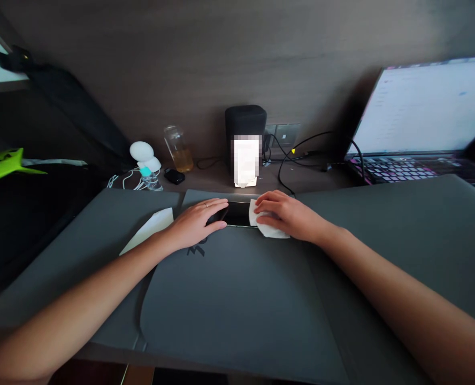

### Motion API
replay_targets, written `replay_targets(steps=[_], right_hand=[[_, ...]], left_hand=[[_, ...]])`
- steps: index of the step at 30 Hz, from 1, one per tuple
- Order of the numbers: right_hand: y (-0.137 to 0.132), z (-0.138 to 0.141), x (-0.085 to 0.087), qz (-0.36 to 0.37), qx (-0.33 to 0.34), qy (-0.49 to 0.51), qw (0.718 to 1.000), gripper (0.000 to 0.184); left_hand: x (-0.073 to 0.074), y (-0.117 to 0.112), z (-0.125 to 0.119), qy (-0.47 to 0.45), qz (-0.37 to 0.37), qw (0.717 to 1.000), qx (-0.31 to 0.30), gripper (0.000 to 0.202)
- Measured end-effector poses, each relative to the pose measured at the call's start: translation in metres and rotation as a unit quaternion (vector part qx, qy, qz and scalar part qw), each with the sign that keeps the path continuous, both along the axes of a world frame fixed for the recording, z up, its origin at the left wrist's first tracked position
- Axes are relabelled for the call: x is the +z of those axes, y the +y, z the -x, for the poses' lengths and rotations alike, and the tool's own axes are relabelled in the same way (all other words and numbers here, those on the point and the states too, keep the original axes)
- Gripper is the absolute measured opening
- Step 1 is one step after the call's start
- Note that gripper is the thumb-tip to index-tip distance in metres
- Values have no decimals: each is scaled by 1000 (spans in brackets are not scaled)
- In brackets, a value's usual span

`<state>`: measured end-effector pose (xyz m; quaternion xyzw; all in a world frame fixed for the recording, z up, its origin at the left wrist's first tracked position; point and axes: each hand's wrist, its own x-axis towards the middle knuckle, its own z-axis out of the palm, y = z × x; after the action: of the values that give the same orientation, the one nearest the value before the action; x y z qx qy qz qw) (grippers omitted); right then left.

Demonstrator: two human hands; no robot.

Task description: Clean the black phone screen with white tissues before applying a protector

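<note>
Glossy black device (238,214), rectangular, lying crosswise on a dark grey panel (237,289) that bears a dark logo. The left hand (193,223) covers its left end, the fingers along the far edge and the thumb at the near edge, closed on the device between them. The right hand (291,213) is at the right end, its fingers bent and gathered on a white tissue (273,231) that overlaps the device there. A piece of white paper (154,229) lies beside the left forearm, partly hidden by it. Beyond the panel, on the desk (211,180), a black upright unit (245,120) stands behind a bright, pixelated block (246,160). To its left are a transparent jar (181,155) containing amber liquid, a small black object (174,176) and a clear bottle with a turquoise cap (145,171). To the right, beyond black cables (281,171), stands an open laptop (426,112), its screen lit.
</note>
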<state>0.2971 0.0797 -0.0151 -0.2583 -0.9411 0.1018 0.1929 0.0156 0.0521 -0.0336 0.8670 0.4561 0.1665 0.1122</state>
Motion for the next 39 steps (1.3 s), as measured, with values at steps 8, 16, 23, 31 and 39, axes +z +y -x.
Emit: replay_targets(steps=[8,16,23,31,39], right_hand=[[-4,5,1,-4,10,-14,1000,18],[-9,12,2,-11,23,-22,999,20],[-6,9,2,-3,8,-1,1000,20],[-3,9,1,5,-16,15,1000,19],[1,9,-2,5,-18,38,999,20]], left_hand=[[-1,1,1,-4,-2,1000,-5,46],[0,0,1,-3,-3,1000,-4,46],[1,0,0,3,-2,1000,-4,46],[-1,1,2,-4,-1,1000,-6,45],[1,1,1,1,-1,1000,-6,45]])
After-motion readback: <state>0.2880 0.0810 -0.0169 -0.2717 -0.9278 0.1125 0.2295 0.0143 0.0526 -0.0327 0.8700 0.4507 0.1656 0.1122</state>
